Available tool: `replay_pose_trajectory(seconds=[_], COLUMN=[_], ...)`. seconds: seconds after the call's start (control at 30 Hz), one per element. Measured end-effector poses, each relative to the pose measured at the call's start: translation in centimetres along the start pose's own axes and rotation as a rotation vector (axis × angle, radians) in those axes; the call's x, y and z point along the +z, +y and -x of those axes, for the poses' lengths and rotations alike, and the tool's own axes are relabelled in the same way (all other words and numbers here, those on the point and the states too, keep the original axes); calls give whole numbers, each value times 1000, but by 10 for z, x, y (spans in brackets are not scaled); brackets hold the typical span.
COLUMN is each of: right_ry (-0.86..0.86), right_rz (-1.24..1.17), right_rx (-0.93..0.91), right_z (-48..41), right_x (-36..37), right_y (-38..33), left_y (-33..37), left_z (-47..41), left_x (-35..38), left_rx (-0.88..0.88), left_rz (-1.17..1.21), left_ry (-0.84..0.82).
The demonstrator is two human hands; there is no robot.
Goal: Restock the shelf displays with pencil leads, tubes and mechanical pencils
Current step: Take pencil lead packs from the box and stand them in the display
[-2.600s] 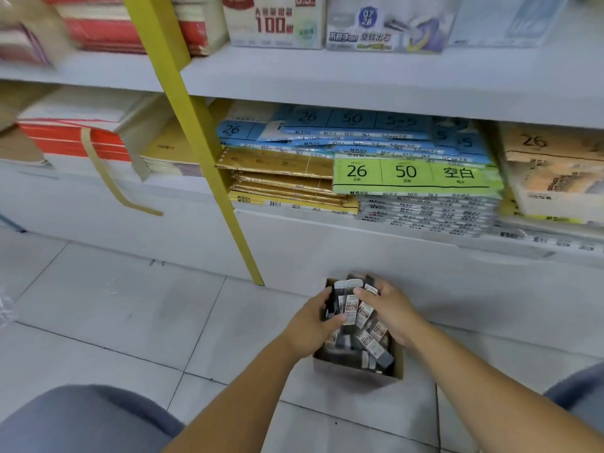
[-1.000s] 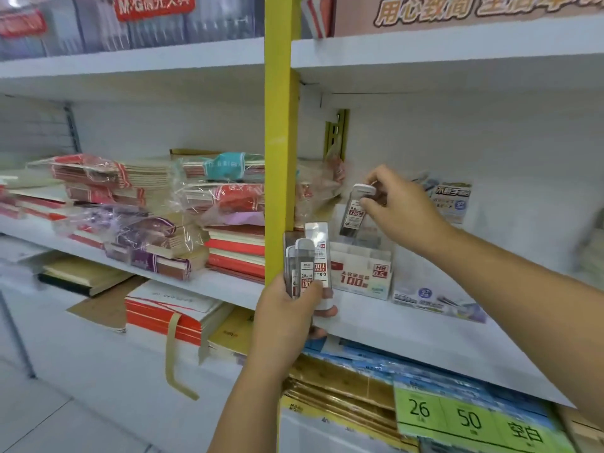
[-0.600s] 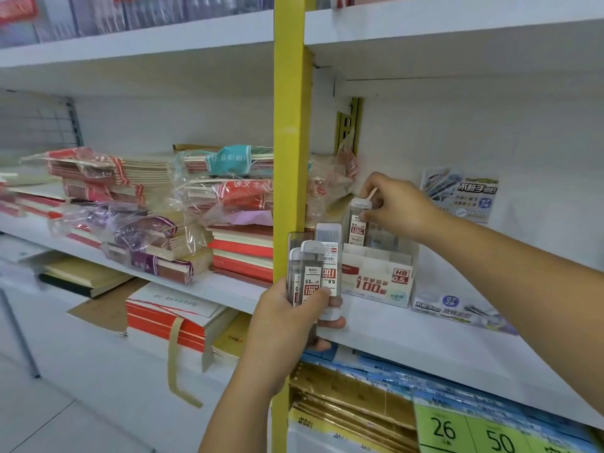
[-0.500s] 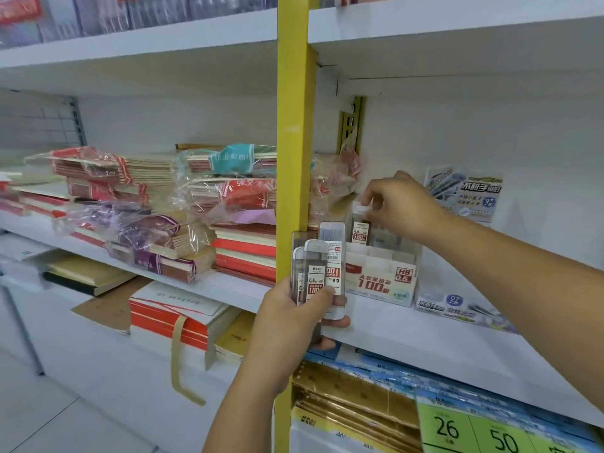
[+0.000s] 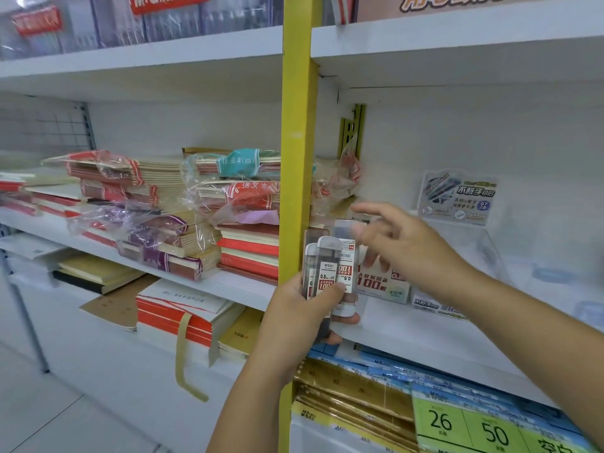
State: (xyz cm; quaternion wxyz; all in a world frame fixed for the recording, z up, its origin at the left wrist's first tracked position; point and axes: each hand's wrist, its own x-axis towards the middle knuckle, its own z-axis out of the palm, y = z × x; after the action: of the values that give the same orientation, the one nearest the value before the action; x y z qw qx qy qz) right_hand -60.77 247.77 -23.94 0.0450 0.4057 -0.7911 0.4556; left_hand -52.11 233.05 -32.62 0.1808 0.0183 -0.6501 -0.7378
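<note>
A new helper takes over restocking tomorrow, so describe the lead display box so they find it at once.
Find the yellow upright post; on the white shelf just right of it sits a low white carton. Unlike the blue-printed flat pack to its right, it carries big red 100 lettering.

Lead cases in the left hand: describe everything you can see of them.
The lead cases are about four clear greyish plastic boxes with red-and-white labels, one reading 0.5 HB. They stand upright, fanned, before the yellow post. The left hand grips their lower halves, thumb across the front. The blurred right hand is at the rear case's top; contact unclear.
</note>
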Motion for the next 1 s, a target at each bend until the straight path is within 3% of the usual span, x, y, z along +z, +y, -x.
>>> replay_pose_trajectory(seconds=[0.1, 0.23, 0.33, 0.47, 0.6, 0.8, 1.0], right_ry=[-80, 48, -44, -165, -173, -35, 419], right_rz=[-197, -230, -318, -192, -131, -463, 58], right_rx=[80, 117, 165, 161, 126, 237, -74], right_z=[13, 24, 33, 41, 41, 37, -3], right_x=[11, 5, -4, -7, -11, -24, -37], right_y=[3, 6, 7, 9, 6, 10, 4], left_y=[1, 4, 8, 11, 7, 4, 8], left_z=[2, 6, 7, 8, 8, 8, 1], left_x=[4, 0, -3, 3, 8, 6, 5], left_rx=[-4, 17, 75, 114, 108, 66, 36], left_rz=[32, 22, -3, 39, 1, 4, -33], left_ry=[-44, -41, 19, 67, 82, 128, 65])
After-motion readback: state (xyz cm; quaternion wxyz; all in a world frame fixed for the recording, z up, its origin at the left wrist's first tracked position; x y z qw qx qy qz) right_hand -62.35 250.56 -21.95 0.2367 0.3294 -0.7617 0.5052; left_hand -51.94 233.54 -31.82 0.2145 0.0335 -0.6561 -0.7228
